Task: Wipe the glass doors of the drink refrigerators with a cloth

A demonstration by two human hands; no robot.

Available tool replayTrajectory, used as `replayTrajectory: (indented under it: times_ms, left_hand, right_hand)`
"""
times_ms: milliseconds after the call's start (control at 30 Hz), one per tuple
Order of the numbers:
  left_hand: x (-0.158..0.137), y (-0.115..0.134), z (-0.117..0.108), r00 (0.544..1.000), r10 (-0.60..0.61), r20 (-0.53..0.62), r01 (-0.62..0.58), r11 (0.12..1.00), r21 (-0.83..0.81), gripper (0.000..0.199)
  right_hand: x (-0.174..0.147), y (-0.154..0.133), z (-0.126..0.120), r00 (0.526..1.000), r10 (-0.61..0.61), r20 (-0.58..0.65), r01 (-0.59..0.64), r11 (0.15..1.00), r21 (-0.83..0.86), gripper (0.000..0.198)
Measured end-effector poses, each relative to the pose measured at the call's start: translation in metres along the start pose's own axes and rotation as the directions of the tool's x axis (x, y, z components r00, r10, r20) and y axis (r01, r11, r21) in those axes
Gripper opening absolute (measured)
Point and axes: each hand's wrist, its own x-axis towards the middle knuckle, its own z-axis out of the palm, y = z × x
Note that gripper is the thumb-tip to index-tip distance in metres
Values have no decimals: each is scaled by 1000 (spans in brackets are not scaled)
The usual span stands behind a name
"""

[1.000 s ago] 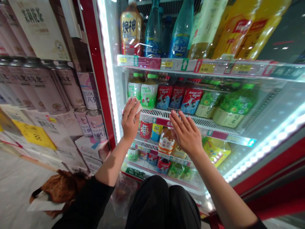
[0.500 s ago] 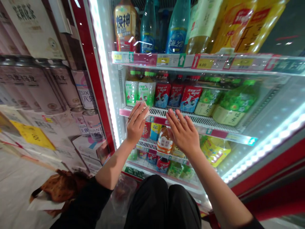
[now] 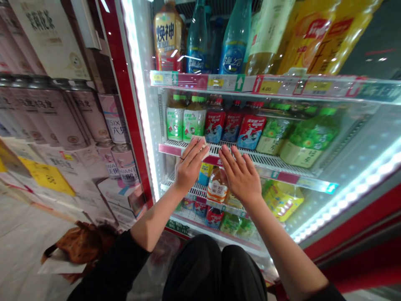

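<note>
Holding left hand (image 3: 188, 168): fingers are lying nearly straight and close, having hold of the pale cloth (image 3: 203, 147).
Cloth: thin and creased, it is showing past the fingertips, at the front strip (image 3: 281, 177) of the slotted shelf (image 3: 260, 158).
Right hand (image 3: 243, 177): fingers are stretching flat, slightly apart, beside this strip; touching, I cannot tell.
Bottles (image 3: 194, 123): rounded, smooth plastic ones are standing on the shelf, behind the hands.

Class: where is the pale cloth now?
In the head view, the pale cloth is under the left hand, at the shelf's front strip, below the green-labelled bottles, left of the right hand.
</note>
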Motion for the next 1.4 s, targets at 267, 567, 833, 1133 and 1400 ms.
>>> replayTrajectory:
  times_ms: [267, 567, 833, 1133, 1400]
  left_hand:
    - [-13, -35, -28, 992, -127, -5, 127, 990, 58, 57]
    - [16, -10, 9, 993, -108, -36, 107, 994, -31, 58]
    - [20, -26, -2, 1000, -7, -7, 7, 999, -43, 54]
    - [14, 13, 30, 1000, -6, 30, 8, 997, -82, 54]
    - [17, -8, 10, 999, -30, -13, 29, 999, -44, 58]
  right_hand:
    - [-2, -1, 4, 999, 34, 5, -34, 997, 66, 82]
    - [-2, -1, 2, 999, 18, 31, -18, 1000, 20, 81]
    - [-9, 0, 2, 999, 20, 45, -21, 999, 34, 82]
    - [-30, 13, -5, 992, -47, 114, 37, 995, 95, 78]
    - [-38, 40, -19, 964, -191, 185, 168, 977, 132, 72]
